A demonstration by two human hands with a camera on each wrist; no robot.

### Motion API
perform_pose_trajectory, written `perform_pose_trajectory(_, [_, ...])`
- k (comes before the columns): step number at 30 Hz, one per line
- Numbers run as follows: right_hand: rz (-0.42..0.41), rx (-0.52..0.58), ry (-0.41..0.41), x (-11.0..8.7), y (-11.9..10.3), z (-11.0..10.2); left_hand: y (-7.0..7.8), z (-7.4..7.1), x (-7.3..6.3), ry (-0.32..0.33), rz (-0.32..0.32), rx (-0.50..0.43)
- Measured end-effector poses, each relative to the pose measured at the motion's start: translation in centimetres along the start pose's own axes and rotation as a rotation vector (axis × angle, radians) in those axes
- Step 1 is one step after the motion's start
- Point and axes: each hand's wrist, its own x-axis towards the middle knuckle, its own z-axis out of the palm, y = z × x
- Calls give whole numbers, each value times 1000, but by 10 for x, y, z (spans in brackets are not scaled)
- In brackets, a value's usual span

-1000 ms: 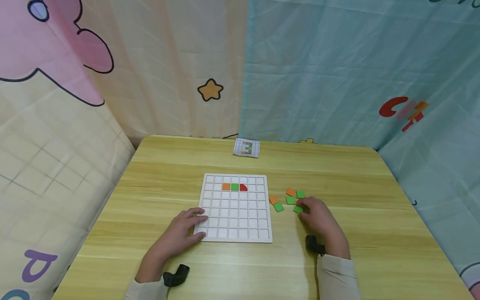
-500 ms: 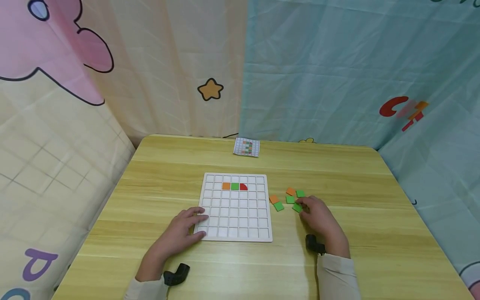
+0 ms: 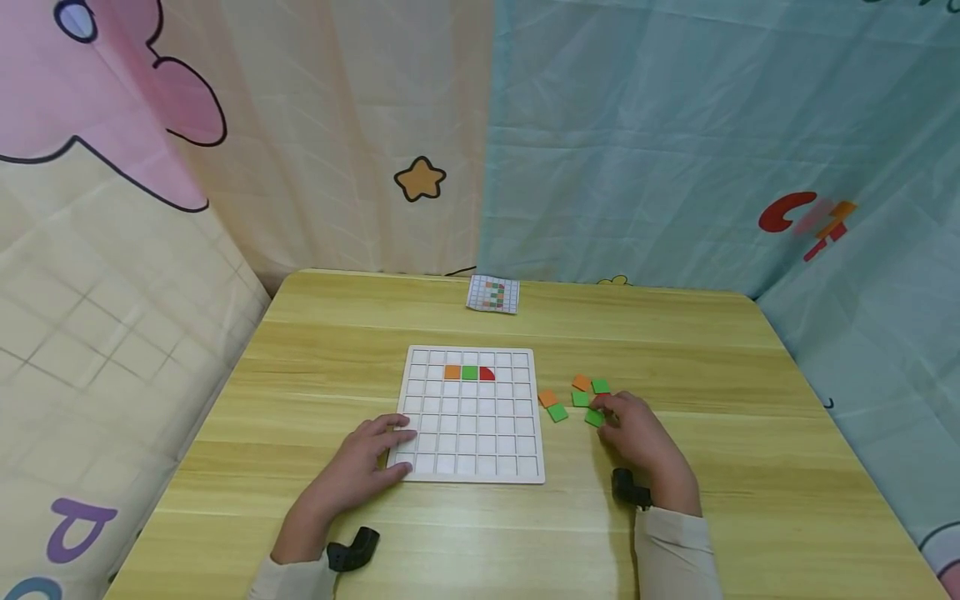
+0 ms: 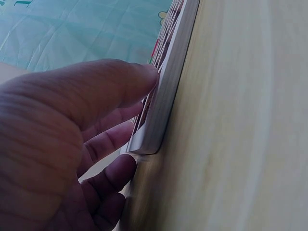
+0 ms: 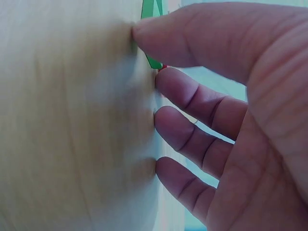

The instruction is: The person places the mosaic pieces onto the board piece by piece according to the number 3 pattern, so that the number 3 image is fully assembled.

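Note:
The white grid board (image 3: 487, 467) lies flat on the table. One row of it holds an orange square tile (image 3: 452, 372), a green square tile (image 3: 470, 372) and a red rounded tile (image 3: 487, 374). My left hand (image 3: 362, 463) rests on the board's left edge with loosely spread fingers; some fingertips lie over the edge in the left wrist view. To the board's right, my right hand (image 3: 637, 429) pinches a green square tile (image 3: 593, 418) at the table surface. The index finger is hidden behind the thumb (image 5: 192, 33) in the right wrist view. A red sliver (image 3: 603, 397) shows beside the fingertips.
Between the board and my right hand lie loose orange tiles (image 3: 547, 399) and green tiles (image 3: 557, 412). A small card with a coloured grid pattern (image 3: 492, 295) lies near the table's back edge. Printed curtains (image 3: 637, 150) hang behind and beside the table (image 3: 360, 321).
The green tile at my right fingertips has shifted and turned slightly, and a red sliver now shows beside it. My left hand and the board keep their place.

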Motion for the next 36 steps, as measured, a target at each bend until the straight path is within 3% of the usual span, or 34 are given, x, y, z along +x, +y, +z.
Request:
perform_pose_trajectory(21, [-10, -35, 8, 4, -2, 3, 1, 1, -2, -2, -17, -15])
perform_pose_trajectory(31, [-31, 29, 3, 5, 0, 2, 0, 2, -2, -2, -23, -9])
perform_pose_trajectory(36, [-16, 85, 5, 6, -3, 1, 0, 0, -1, 5, 6, 1])
